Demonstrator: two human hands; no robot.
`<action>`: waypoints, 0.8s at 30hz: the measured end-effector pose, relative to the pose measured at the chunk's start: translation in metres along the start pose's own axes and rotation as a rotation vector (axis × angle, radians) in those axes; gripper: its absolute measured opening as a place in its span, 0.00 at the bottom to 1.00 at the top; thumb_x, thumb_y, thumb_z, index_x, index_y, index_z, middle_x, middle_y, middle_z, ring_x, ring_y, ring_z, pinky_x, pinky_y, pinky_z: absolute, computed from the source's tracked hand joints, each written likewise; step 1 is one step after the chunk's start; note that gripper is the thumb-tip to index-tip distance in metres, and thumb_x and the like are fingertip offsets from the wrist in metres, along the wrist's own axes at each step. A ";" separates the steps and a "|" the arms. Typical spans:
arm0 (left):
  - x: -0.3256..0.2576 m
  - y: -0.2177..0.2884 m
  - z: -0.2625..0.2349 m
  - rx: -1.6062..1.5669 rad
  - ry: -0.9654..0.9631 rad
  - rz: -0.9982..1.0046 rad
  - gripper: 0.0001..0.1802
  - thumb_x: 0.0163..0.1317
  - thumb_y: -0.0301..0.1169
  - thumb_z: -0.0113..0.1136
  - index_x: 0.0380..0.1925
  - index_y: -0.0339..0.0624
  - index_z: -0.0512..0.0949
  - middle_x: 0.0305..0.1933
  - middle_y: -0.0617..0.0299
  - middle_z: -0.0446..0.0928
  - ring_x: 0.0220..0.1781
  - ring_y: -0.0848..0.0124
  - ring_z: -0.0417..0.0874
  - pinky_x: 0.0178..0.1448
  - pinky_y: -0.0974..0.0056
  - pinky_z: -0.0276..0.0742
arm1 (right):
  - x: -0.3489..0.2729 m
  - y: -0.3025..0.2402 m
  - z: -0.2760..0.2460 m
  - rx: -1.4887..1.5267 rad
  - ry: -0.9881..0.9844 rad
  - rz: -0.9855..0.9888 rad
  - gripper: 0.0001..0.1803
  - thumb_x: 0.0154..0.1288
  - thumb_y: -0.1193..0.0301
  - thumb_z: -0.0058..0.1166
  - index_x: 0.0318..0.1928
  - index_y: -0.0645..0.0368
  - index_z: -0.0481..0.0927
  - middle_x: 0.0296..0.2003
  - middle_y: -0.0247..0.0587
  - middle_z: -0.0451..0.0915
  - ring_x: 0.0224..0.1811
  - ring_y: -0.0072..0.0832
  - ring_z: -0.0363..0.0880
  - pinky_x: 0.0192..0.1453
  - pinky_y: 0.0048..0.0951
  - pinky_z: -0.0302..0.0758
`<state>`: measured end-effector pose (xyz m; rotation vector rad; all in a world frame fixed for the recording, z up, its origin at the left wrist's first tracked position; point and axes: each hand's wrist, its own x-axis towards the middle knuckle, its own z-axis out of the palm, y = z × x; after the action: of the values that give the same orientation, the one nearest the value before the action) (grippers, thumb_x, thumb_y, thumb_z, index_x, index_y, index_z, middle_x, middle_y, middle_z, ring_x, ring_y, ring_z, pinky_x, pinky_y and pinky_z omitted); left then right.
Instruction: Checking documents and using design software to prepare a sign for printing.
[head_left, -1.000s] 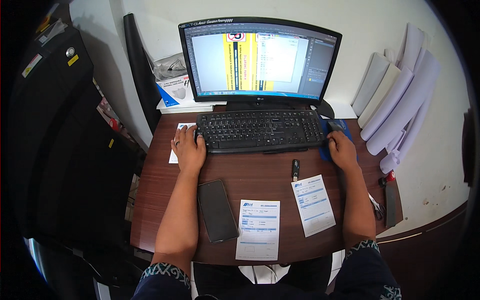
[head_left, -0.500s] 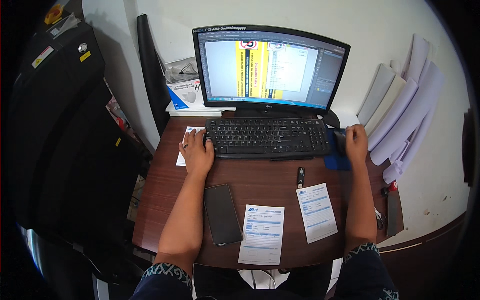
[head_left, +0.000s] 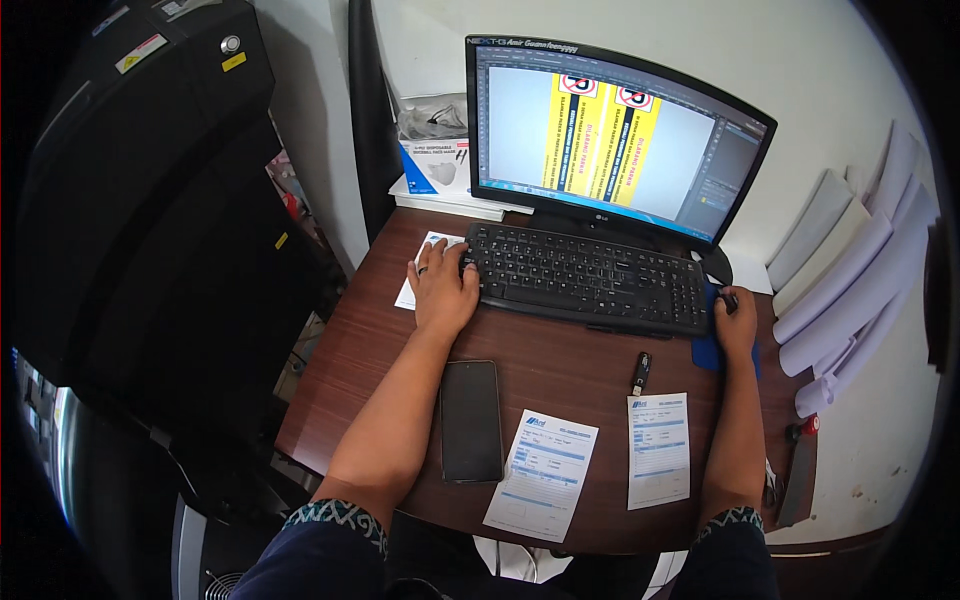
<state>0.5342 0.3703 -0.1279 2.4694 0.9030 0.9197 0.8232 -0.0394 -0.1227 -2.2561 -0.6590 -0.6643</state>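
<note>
My left hand [head_left: 445,287] lies over the left end of the black keyboard [head_left: 590,280], its fingers stretched out at the keys, a ring on one finger. Under its outer side is part of a white slip of paper [head_left: 406,295]. My right hand [head_left: 737,328] is wrapped round a dark mouse [head_left: 731,299] on the blue mouse pad [head_left: 706,352]. The mouse is mostly hidden by the fingers. Behind the keyboard, the monitor [head_left: 600,215] displays two yellow no-parking sign layouts in an editing program.
A dark phone [head_left: 470,420], two printed forms [head_left: 541,475] [head_left: 659,452] and a black USB stick [head_left: 641,374] lie on the brown desk [head_left: 370,350]. Paper rolls [head_left: 850,270] lean at the right wall. A mask box [head_left: 434,168] stands back left, beside a large black machine [head_left: 150,200].
The pop-up window on the screen has gone, uncovering the second sign layout. The whole view has shifted and tilted. My right hand has drawn slightly nearer with the mouse; the left stays at the keyboard.
</note>
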 end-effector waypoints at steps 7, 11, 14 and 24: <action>-0.001 0.002 -0.002 -0.014 -0.022 -0.002 0.24 0.68 0.40 0.52 0.63 0.49 0.75 0.73 0.47 0.66 0.80 0.49 0.56 0.81 0.37 0.41 | 0.001 0.003 0.003 0.033 0.037 -0.004 0.12 0.57 0.77 0.62 0.44 0.61 0.81 0.44 0.47 0.81 0.47 0.42 0.82 0.55 0.37 0.77; -0.002 0.002 -0.002 -0.028 -0.030 -0.006 0.24 0.68 0.40 0.52 0.63 0.50 0.74 0.73 0.48 0.66 0.80 0.49 0.55 0.81 0.37 0.40 | 0.000 0.004 0.004 0.077 0.005 -0.035 0.12 0.58 0.78 0.63 0.43 0.61 0.80 0.44 0.47 0.80 0.47 0.42 0.82 0.55 0.37 0.77; -0.001 0.003 -0.001 -0.038 -0.022 0.003 0.24 0.68 0.40 0.52 0.63 0.49 0.75 0.73 0.48 0.66 0.80 0.49 0.56 0.81 0.37 0.40 | 0.002 0.009 0.005 0.102 -0.002 -0.015 0.12 0.58 0.78 0.63 0.44 0.61 0.80 0.44 0.47 0.80 0.47 0.42 0.82 0.55 0.37 0.77; -0.001 0.003 -0.002 -0.027 -0.028 -0.006 0.24 0.68 0.40 0.52 0.62 0.49 0.75 0.73 0.48 0.66 0.80 0.49 0.56 0.81 0.37 0.40 | 0.000 0.003 0.002 0.039 0.009 0.025 0.14 0.58 0.76 0.62 0.46 0.60 0.80 0.46 0.47 0.81 0.50 0.43 0.82 0.57 0.39 0.77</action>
<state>0.5336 0.3677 -0.1250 2.4499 0.8825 0.8868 0.8259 -0.0398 -0.1259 -2.2205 -0.6325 -0.6442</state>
